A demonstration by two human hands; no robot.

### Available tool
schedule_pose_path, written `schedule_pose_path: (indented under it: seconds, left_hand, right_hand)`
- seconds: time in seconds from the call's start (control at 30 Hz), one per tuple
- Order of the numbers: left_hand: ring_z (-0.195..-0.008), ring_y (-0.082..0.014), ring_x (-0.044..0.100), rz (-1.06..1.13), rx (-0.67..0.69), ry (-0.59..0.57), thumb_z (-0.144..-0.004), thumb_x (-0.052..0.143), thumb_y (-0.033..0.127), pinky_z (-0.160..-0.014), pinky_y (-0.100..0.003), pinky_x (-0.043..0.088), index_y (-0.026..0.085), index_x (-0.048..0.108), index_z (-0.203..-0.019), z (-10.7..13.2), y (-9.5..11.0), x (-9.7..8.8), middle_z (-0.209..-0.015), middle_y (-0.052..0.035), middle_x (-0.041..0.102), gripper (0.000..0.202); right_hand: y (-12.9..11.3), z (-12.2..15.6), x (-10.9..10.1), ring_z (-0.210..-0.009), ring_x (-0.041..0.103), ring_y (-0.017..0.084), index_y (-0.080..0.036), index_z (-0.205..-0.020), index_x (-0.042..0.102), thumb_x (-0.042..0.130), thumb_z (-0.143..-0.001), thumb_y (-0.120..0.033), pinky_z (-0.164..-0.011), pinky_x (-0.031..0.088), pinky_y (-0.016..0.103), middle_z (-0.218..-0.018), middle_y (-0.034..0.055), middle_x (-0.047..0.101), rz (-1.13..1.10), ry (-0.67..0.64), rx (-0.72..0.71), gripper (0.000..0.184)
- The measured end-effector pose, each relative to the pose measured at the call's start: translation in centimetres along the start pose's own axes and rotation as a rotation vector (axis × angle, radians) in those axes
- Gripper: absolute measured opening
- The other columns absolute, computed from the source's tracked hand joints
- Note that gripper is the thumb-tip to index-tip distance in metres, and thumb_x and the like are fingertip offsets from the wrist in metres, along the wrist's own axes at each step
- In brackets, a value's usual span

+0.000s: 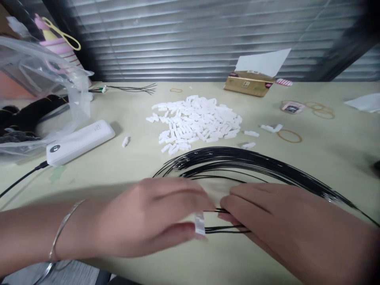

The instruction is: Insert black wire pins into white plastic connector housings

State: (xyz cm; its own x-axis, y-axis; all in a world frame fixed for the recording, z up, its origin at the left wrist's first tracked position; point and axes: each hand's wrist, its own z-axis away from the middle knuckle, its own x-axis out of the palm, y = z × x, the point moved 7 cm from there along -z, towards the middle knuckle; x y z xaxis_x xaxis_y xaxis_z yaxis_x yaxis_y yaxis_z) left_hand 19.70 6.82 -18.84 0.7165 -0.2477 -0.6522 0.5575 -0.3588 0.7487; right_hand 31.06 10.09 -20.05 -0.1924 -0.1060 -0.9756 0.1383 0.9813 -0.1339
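My left hand (pixel 148 217) pinches a white connector (pixel 200 224) tight, just beside the black wires (pixel 227 228) held between the fingers of my right hand (pixel 276 225), over the table (pixel 326 158).

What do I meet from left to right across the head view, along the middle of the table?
White power bank → lone white connector → pile of white connectors → rubber band
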Motion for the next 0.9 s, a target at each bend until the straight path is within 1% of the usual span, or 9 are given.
schedule_pose_path:
  seconds: [0.1, 0.23, 0.3, 0.37, 0.47, 0.57, 0.67, 0.8, 0.9]
  left_hand:
    - [-0.072, -0.0115, 0.061, 0.656, -0.399, -0.054, -0.057, 0.082, 0.025, -0.060, -0.020, 0.055, 0.019, 0.057, -0.107, 0.3, -2.6, 2.2, -0.094, -0.0042, 0.063, 0.057]
    - [-0.057, -0.0078, 0.059, 1.252, -0.666, -0.266, -0.068, 0.072, 0.030, -0.048, -0.016, 0.052, 0.013, 0.061, -0.075, 0.6, -3.1, 5.7, -0.069, 0.0010, 0.060, 0.021]
    - [-0.054, -0.0062, 0.059, 1.255, -0.724, -0.296, -0.068, 0.073, 0.030, -0.053, -0.015, 0.052, 0.013, 0.063, -0.070, 0.7, -3.3, 6.1, -0.064, 0.0020, 0.061, 0.020]
    - [-0.054, -0.0053, 0.060, 1.227, -0.756, -0.309, -0.068, 0.074, 0.029, -0.057, -0.015, 0.052, 0.014, 0.066, -0.072, 0.8, -3.4, 6.2, -0.060, 0.0034, 0.061, 0.018]
    - [-0.053, -0.0054, 0.058, 1.208, -0.758, -0.299, -0.068, 0.073, 0.029, -0.055, -0.014, 0.051, 0.014, 0.066, -0.071, 0.8, -3.4, 6.1, -0.059, 0.0038, 0.061, 0.017]
    - [-0.055, -0.0055, 0.058, 1.126, -0.735, -0.289, -0.072, 0.070, 0.026, -0.057, -0.015, 0.051, 0.014, 0.066, -0.072, 0.9, -3.6, 5.9, -0.060, 0.0038, 0.059, 0.013]
    - [-0.058, -0.0054, 0.059, 0.943, -0.691, -0.306, -0.079, 0.063, 0.023, -0.060, -0.014, 0.049, 0.014, 0.063, -0.077, 1.0, -3.8, 5.5, -0.065, 0.0029, 0.059, 0.009]
    - [-0.062, -0.0066, 0.060, 0.875, -0.667, -0.319, -0.083, 0.056, 0.025, -0.061, -0.016, 0.050, 0.015, 0.057, -0.080, 1.0, -3.6, 5.3, -0.072, 0.0006, 0.061, 0.011]
    - [-0.065, -0.0068, 0.061, 0.856, -0.674, -0.321, -0.084, 0.055, 0.031, -0.064, -0.016, 0.049, 0.015, 0.056, -0.081, 1.0, -3.8, 5.4, -0.074, 0.0003, 0.062, 0.017]
  right_hand:
    - [-1.2, 0.3, -0.5, -0.052, 0.049, 0.023, -0.020, -0.075, 0.060, 0.036, -0.062, -0.004, -0.043, 0.028, 0.034, -0.067, 0.0075, 0.059, 0.276, 0.082, -0.149, 0.031]
    - [-0.5, -0.2, 0.5, -0.054, 0.050, 0.020, -0.019, -0.073, 0.058, 0.040, -0.070, -0.004, -0.044, 0.032, 0.033, -0.066, 0.0043, 0.056, 0.125, -0.067, -0.114, 0.024]
    - [1.5, -0.6, 1.1, -0.059, 0.051, 0.016, -0.020, -0.077, 0.057, 0.050, -0.081, -0.020, -0.047, 0.037, 0.029, -0.070, 0.0014, 0.056, -0.166, -0.178, 0.055, 0.008]
    - [4.0, -0.6, 1.3, -0.068, 0.053, 0.014, -0.022, -0.089, 0.058, 0.062, -0.077, -0.043, -0.056, 0.043, 0.025, -0.079, 0.0004, 0.056, -0.476, -0.241, 0.214, 0.025]
    - [6.2, -0.9, 0.6, -0.086, 0.053, 0.014, -0.024, -0.105, 0.057, 0.061, -0.071, -0.060, -0.076, 0.045, 0.025, -0.096, 0.0017, 0.055, -0.872, -0.246, 0.181, 0.049]
    - [8.1, -1.4, -0.5, -0.089, 0.053, 0.013, -0.027, -0.102, 0.058, 0.050, -0.075, -0.066, -0.080, 0.043, 0.028, -0.094, -0.0004, 0.056, -1.120, -0.079, 0.166, 0.048]
    - [9.3, -2.1, -0.5, -0.080, 0.054, 0.012, -0.023, -0.094, 0.061, 0.060, -0.079, -0.047, -0.073, 0.044, 0.026, -0.088, 0.0004, 0.059, -0.799, 0.137, 0.287, 0.028]
    - [7.0, -3.8, 1.8, -0.085, 0.055, 0.014, -0.019, -0.089, 0.064, 0.058, -0.082, -0.026, -0.075, 0.043, 0.027, -0.091, 0.0039, 0.060, -0.423, 0.079, 0.158, 0.012]
    - [5.9, -4.1, 1.7, -0.083, 0.054, 0.014, -0.016, -0.079, 0.061, 0.044, -0.089, -0.020, -0.073, 0.043, 0.027, -0.087, 0.0050, 0.061, -0.320, 0.112, 0.078, 0.020]
